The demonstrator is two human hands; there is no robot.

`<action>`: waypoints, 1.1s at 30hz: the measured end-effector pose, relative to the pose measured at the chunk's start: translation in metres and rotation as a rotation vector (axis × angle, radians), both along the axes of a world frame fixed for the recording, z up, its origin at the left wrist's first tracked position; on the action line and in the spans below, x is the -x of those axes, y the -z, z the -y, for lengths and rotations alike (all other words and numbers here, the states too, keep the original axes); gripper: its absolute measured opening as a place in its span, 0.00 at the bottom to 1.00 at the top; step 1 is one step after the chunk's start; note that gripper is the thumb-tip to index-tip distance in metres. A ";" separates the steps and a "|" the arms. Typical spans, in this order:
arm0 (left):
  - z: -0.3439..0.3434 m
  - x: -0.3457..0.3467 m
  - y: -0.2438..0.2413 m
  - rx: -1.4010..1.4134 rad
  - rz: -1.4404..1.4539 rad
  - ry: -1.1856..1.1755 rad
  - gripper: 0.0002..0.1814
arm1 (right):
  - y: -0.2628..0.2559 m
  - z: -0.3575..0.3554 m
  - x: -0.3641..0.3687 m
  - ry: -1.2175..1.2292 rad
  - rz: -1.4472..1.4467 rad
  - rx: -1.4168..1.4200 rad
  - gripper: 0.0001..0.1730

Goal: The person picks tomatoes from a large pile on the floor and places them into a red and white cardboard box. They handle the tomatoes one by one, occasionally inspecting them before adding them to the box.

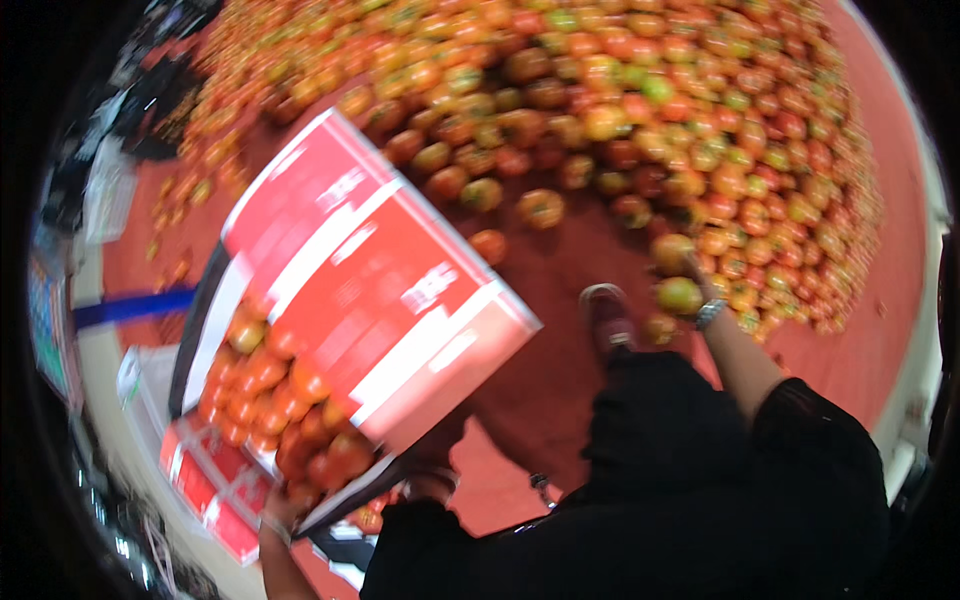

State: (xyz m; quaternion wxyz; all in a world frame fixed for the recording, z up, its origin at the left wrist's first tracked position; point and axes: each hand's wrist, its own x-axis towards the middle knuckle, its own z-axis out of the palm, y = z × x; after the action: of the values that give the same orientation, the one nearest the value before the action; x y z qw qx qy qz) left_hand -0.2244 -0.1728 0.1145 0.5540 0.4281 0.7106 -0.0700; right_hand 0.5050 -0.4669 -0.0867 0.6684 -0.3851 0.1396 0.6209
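Observation:
A red and white printed cardboard carton (465,281), with a wide flap spread out, stands tilted at the left before me. Red tomatoes (262,397) fill its open part. My left hand (281,512) grips the carton's near rim beside these tomatoes; its fingertips are partly hidden. Out to the right, at the edge of a big heap of tomatoes (750,180), my right hand (699,279) is closed around a greenish tomato (679,295) and an orange one (673,253). Motion blur softens its fingers. A metal-banded watch (709,313) circles that wrist.
The heap spreads over a red floor covering (547,300), with a few loose tomatoes (489,246) near my shoe (609,319). A blue strip (135,306) runs behind the carton. More tomatoes (369,517) show below it. Pale translucent plastic (146,382) lies at the left.

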 end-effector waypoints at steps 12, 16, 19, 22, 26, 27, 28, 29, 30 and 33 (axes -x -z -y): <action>-0.009 -0.054 -0.052 -0.788 -0.316 0.332 0.15 | -0.048 0.024 0.011 0.136 0.064 -0.144 0.37; 0.087 -0.265 -0.127 -0.515 0.530 0.334 0.04 | -0.125 -0.038 0.036 0.034 0.160 -0.389 0.38; 0.136 -0.396 -0.107 -0.471 0.658 0.545 0.10 | -0.176 -0.075 0.053 -0.019 0.279 -0.546 0.37; 0.137 -0.453 -0.021 0.189 1.114 -0.088 0.39 | -0.186 -0.080 0.085 -0.041 0.708 -0.367 0.38; 0.158 -0.483 0.013 0.403 1.197 -0.130 0.51 | -0.174 -0.060 0.099 -0.360 1.394 -0.557 0.40; 0.164 -0.480 0.021 0.448 1.198 -0.221 0.50 | -0.170 -0.052 0.094 -0.368 1.400 -0.650 0.39; 0.167 -0.476 0.025 0.487 1.196 -0.307 0.50 | -0.168 -0.044 0.088 -0.406 1.380 -0.745 0.32; 0.169 -0.473 0.032 0.524 1.192 -0.394 0.49 | -0.164 -0.034 0.081 -0.373 1.267 -0.700 0.29; 0.165 -0.467 0.046 0.522 1.208 -0.427 0.48 | -0.157 -0.025 0.075 -0.340 1.152 -0.669 0.25; 0.151 -0.462 0.054 0.792 1.357 -0.446 0.49 | -0.071 0.014 0.050 -0.534 1.808 0.517 0.21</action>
State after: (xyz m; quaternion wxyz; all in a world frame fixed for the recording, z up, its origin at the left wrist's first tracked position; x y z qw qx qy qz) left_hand 0.2375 -0.3238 0.0604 0.9749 -0.0018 0.2114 0.0704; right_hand 0.4550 -0.4812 -0.0161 0.2559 -0.8695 -0.3856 0.1725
